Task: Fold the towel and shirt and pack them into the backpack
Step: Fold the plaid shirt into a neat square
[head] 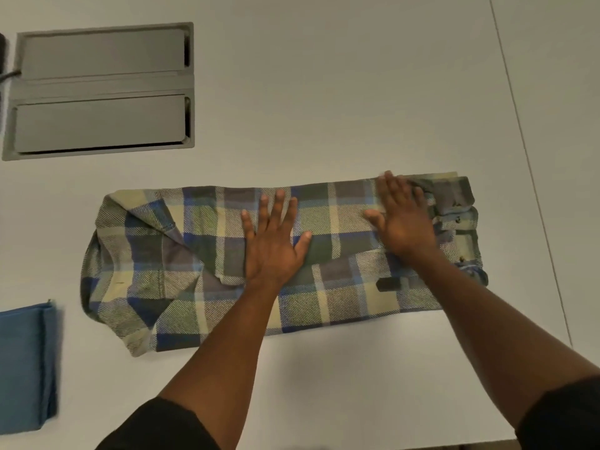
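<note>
Both hands lie flat, fingers straight and spread, on the plaid shirt, folded into a long strip on the white table. The left hand presses its middle; the right hand presses near the collar end. The folded blue towel lies well left of the left hand.

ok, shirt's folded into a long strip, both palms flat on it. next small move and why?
Probably fold one end over toward the middle. The plaid shirt lies as a long band on the table, the left hand pressing its centre and the right hand flat near the collar end, so it looks smoothed already. The blue towel sits folded at the left edge.
</note>
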### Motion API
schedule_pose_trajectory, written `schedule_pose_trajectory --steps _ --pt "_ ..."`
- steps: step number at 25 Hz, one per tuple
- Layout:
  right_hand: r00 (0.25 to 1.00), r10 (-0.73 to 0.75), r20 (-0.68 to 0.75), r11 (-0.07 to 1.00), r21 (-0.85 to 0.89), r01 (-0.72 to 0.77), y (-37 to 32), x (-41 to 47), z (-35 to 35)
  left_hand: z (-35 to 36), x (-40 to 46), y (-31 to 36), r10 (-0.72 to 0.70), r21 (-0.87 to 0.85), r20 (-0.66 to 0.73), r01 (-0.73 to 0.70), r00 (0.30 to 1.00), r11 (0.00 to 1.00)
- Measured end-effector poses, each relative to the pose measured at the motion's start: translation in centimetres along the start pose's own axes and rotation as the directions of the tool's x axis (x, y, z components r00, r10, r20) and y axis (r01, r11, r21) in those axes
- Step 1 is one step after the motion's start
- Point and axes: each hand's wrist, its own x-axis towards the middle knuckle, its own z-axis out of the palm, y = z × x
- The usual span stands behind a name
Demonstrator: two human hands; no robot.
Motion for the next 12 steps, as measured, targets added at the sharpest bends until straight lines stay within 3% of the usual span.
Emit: schedule_pose_trajectory --steps 4,7,10,12 --pt "0.999 -0.043 -0.005 0.992 -0.120 0.042 4.5 -0.4 -1.3 0.0 0.1 0.3 -0.003 0.010 -0.038 0.003 0.999 1.000" --pt "0.999 0.016 -0.047 0.976 -0.216 -0.026 6.1 -0.5 -1.5 0.3 0.1 0.3 -0.006 0.015 -0.039 0.007 0.999 1.000" --pt "1.000 0.001 -0.026 0.989 -0.149 -0.005 7.9 -0.5 -2.2 0.2 0.1 0.5 -0.011 0.017 -0.043 0.012 0.999 1.000" --pt "0.994 0.077 -0.074 0.994 -0.066 -0.082 7.0 -0.3 -2.4 0.2 0.0 0.5 -0.016 0.024 -0.041 0.017 0.999 1.000"
